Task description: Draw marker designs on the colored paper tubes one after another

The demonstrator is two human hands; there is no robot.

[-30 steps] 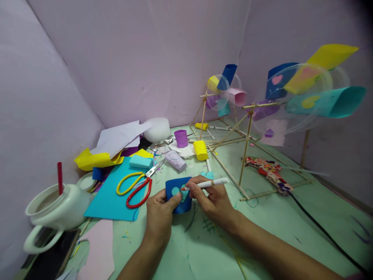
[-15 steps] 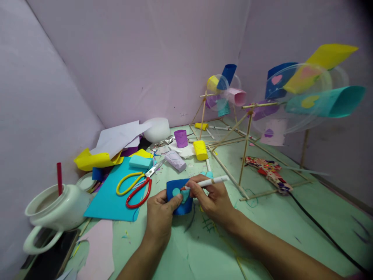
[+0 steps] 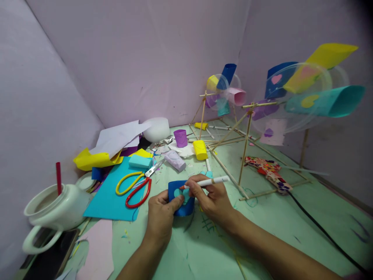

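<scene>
- head view: left hand [image 3: 160, 216] holds a curved blue paper piece [image 3: 183, 212] near the front middle of the pale green table [image 3: 175, 252], its thumb pressed on the front face and its other fingers mostly hidden behind.
- right hand [image 3: 214, 198] has its fingertips clamped around a white marker [image 3: 210, 181], the orange-red tip pointing toward the piece.
- a turquoise shape [image 3: 177, 192] lies on the blue face, partly covered by the left thumb; whether the tip touches it or hangs just above, i cannot tell.
- compared with a moment ago, the blue piece sits slightly further right, along with the left thumb, while the tip stays almost where it was.
- so the tip now meets a part of the turquoise shape nearer its left lobe; i judge that marking along the upper edge is in progress.
- scissors [image 3: 148, 177] lie on a turquoise sheet [image 3: 107, 204], left of and beyond the left hand, blades toward a lilac tube [image 3: 175, 161].
- beyond the hands stand a yellow tube [image 3: 200, 150] and a purple cup [image 3: 180, 138]; these have not visibly shifted.
</scene>
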